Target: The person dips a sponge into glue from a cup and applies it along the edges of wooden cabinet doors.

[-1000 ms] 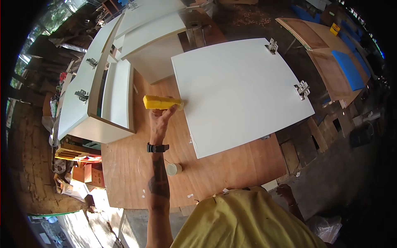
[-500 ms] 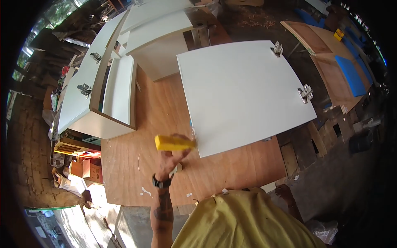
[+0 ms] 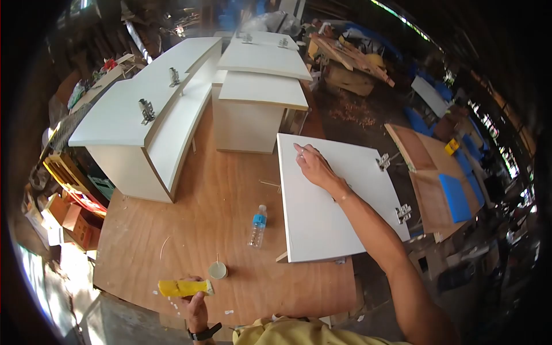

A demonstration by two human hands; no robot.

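At the lower left, my left hand (image 3: 196, 307) is closed around a yellow block-like piece (image 3: 181, 288) with a whitish, rough-looking end. Right beside that end stands a small round cup (image 3: 218, 269) with a thin stick in it. My right hand (image 3: 315, 165) reaches across a white panel (image 3: 322, 218) with its fingers near the far left corner. Its fingers are bent and slightly apart, with nothing visible in them. Two metal hinges, a far hinge (image 3: 383, 161) and a near hinge (image 3: 403, 213), sit along the panel's right edge.
The plywood table top (image 3: 230, 184) carries a clear bottle with a blue label (image 3: 257, 227), left of the panel. A long white cabinet (image 3: 121, 109) and another white cabinet (image 3: 244, 123) stand farther back. Brown boards with a blue sheet (image 3: 454, 198) lie at the right.
My left hand has moved down and left, away from the panel's edge, still with the yellow piece. My right hand has come from beside my body onto the panel. The view has shifted.
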